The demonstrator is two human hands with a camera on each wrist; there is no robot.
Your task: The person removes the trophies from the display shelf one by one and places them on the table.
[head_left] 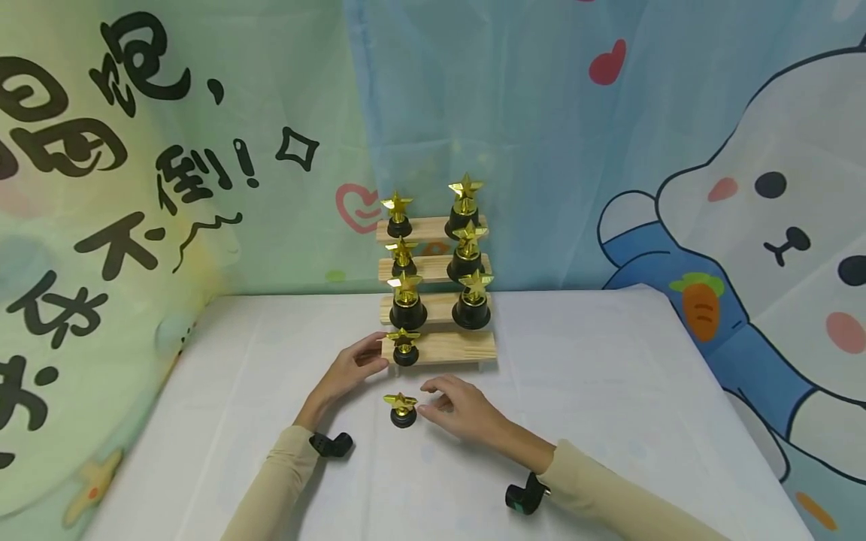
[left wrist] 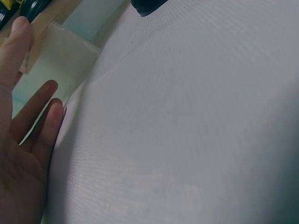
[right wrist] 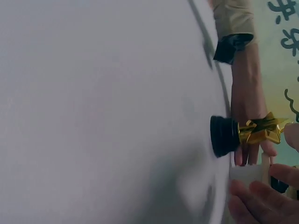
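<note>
A small trophy (head_left: 403,415) with a gold star and black base stands in front of a stepped wooden rack (head_left: 460,347). Just right of it is my right hand (head_left: 463,409), fingers loosely bent and apart from the thumb. In the right wrist view, a fingertip (right wrist: 292,135) overlaps the edge of the trophy's star (right wrist: 266,128). My left hand (head_left: 355,368) is at the left end of the rack's lowest plank. The left wrist view shows its thumb (left wrist: 18,44) against the plank, with the other visible fingers extended beside a translucent side panel (left wrist: 65,56).
Three upper planks each carry a smaller trophy (head_left: 399,218) on the left and a larger one (head_left: 464,207) on the right. One small trophy (head_left: 405,349) stands at the lowest plank's left. White cloth (head_left: 575,376) covers the table; a printed backdrop (head_left: 528,150) hangs behind.
</note>
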